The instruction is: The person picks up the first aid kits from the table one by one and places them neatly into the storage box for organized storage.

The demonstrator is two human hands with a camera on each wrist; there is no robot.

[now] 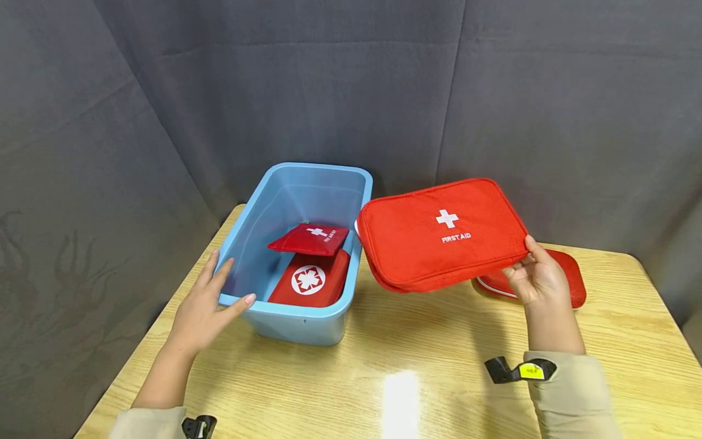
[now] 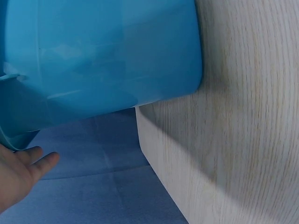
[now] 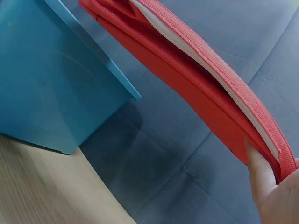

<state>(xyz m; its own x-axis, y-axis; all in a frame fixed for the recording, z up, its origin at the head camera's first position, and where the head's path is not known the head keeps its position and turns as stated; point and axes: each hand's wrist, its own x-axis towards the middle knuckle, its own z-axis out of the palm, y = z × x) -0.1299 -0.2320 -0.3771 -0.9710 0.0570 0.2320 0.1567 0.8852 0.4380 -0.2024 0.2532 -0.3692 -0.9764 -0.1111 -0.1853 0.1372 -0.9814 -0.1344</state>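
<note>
My right hand [image 1: 540, 277] pinches the right end of a red first aid pouch [image 1: 433, 244] with a white cross, raised above the table and tilted. Its far left end overlaps the rim of a blue plastic bin [image 1: 293, 326] in the head view. A white zipper runs along the pouch's edge in the right wrist view. My left hand [image 1: 205, 308] rests at the bin's near left corner, fingers spread and thumb along the rim. Inside the bin, a small red first aid pouch [image 1: 312, 239] leans over a red case [image 1: 309, 280] with a white round emblem.
Another red case [image 1: 567, 274] lies on the wooden table [image 1: 428, 353] at the right, partly hidden behind my right hand and the raised pouch. A grey curtain [image 1: 340, 91] hangs behind the table and along its left side.
</note>
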